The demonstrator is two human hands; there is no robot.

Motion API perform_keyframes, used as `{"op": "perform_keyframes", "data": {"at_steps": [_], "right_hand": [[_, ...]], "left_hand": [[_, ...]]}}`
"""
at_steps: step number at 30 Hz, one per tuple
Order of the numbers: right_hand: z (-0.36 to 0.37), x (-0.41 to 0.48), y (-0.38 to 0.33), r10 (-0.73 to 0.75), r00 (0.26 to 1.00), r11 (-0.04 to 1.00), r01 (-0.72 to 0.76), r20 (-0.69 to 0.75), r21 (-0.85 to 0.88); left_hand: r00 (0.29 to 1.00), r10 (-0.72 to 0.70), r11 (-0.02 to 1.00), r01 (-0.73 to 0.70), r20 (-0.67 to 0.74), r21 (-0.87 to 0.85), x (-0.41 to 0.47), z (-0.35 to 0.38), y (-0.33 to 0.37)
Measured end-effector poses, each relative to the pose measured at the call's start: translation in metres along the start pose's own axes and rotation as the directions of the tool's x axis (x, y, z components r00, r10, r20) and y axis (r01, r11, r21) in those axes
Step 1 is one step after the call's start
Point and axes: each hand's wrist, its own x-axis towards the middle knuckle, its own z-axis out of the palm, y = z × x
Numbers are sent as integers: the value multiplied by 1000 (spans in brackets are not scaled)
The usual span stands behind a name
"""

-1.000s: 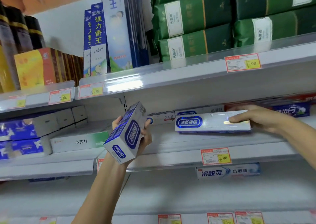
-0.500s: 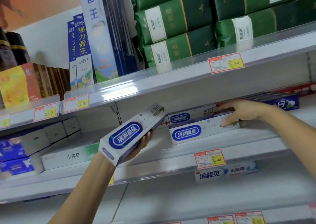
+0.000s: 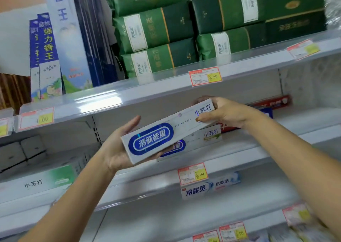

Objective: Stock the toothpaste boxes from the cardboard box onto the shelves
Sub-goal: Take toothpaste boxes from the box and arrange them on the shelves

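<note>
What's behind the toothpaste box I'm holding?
A matching toothpaste box on the shelf, its right end showing below the held box. Its left part is covered.

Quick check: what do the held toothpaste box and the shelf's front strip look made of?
The toothpaste box looks like coated cardboard, glossy white: crisp folded edges and a soft sheen. The shelf front strip seems to be clear glossy plastic: translucent, with bright glare streaks.
</note>
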Motion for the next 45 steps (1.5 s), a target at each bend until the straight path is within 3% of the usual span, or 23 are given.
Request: {"op": "perform_keyframes", "data": {"at_steps": [2,4,8,10,12,14,16,18,22,27,31,34,38,42,45], "right_hand": [[-16,-9,9,4,997,1000,-3,-82,6],[-24,-16,20,18,989,999,-24,-145,-36],[-21,-21,36,52,973,987,-85,-226,-136],[-14,-22,39,62,969,970,-115,-241,-215],[-8,-25,39,57,962,934,-146,-266,-326],[-4,-27,41,26,958,866,-165,-287,-472],[-1,-25,46,-9,953,792,-179,-304,-584],[1,-23,49,11,937,743,-241,-350,-624],[2,-16,47,244,887,599,-455,-392,-659],[5,8,35,390,855,490,-508,-343,-708],[18,35,37,354,865,370,-478,-355,-797],[21,56,49,254,900,347,-427,-355,-835],[14,76,54,205,910,228,-402,-360,-887],[2,91,60,159,936,142,-335,-313,-931],[-7,98,71,146,945,144,-314,-293,-938]], "left_hand": [[990,-6,999,12,141,-39,0,-10,-1],[989,32,999,-29,147,-24,-1,-18,-4],[980,184,938,-151,-81,313,17,-15,-28],[929,304,820,-141,-213,554,22,-4,-37],[824,477,660,-108,-304,743,26,3,-41],[754,574,482,2,-318,876,28,6,-42],[735,602,368,90,-311,925,33,-2,-43],[735,581,362,152,-350,920,36,-8,-44],[800,461,366,222,-384,903,44,-6,-40],[838,416,352,210,-353,912,61,-8,-29],[824,402,386,241,-398,890,80,-27,-13],[816,400,396,256,-417,882,100,-41,-6],[814,417,271,313,-405,910,127,-51,-2],[822,414,243,315,-392,918,146,-54,1],[817,440,231,297,-372,926,156,-61,0]]}}
